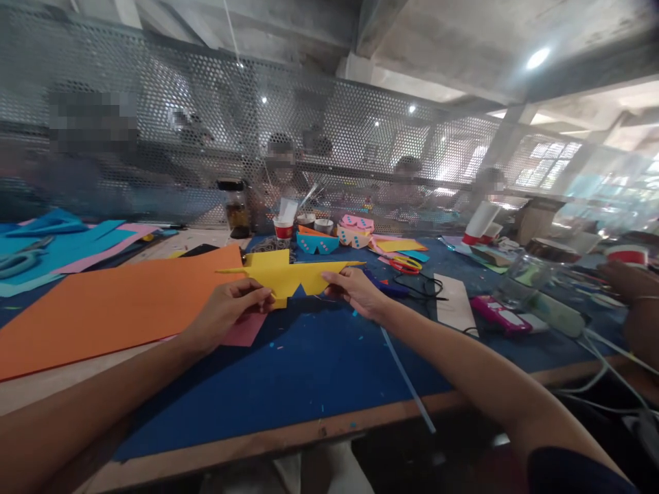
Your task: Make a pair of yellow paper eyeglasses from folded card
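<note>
Through the camera I see a gray metal screen [340, 103] full of holes behind the blue table [288, 391]. High up are a gray ceiling [303, 24] and a bright light [538, 58]. Windows [552, 158] glow on the right.

ceiling lamp [538, 58] glares upper right; outer edges blurred, stretched.

Left hand [233, 305], right hand [358, 290], pinching yellow cutout [298, 276]

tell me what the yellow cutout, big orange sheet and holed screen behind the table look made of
Yellow cutout: seemingly foam sheet or thick card, matte, with clean-cut edges.
Orange sheet: probably similar, smooth and matte; visible edge thickness hints at foam, though card is possible.
Holed screen: likely metal, dull grey, punched with regular small holes.
</note>
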A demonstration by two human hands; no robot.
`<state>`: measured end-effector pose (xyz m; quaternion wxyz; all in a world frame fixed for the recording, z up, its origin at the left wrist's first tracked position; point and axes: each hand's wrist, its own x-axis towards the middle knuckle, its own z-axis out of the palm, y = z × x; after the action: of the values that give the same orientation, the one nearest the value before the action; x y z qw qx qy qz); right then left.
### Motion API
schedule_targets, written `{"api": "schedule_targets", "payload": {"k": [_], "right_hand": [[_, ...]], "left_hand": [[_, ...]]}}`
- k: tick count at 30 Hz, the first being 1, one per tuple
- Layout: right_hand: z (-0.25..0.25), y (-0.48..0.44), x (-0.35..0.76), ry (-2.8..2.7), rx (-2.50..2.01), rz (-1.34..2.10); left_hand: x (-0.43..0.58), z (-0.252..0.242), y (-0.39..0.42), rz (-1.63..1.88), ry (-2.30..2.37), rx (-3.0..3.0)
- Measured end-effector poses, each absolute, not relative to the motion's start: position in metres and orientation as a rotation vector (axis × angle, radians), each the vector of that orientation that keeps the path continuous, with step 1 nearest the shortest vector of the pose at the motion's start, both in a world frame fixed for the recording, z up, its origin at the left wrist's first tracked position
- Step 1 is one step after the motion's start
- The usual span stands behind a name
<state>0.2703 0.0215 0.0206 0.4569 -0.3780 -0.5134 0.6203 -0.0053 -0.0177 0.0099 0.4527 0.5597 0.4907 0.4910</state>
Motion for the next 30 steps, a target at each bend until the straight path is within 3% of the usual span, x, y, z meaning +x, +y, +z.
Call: {"api": "schedule_targets", "payload": {"k": [25,30], "right_hand": [[0.015,0.001,0.267,-1.348,-0.896,1.546],[0.015,0.001,0.265,-1.481,-0.93,1.38]], "left_hand": [[-0.007,0.005,-0.019,1.187,1.171,1.331],[-0.008,0.006,-0.022,1.141,1.126,1.3]]}}
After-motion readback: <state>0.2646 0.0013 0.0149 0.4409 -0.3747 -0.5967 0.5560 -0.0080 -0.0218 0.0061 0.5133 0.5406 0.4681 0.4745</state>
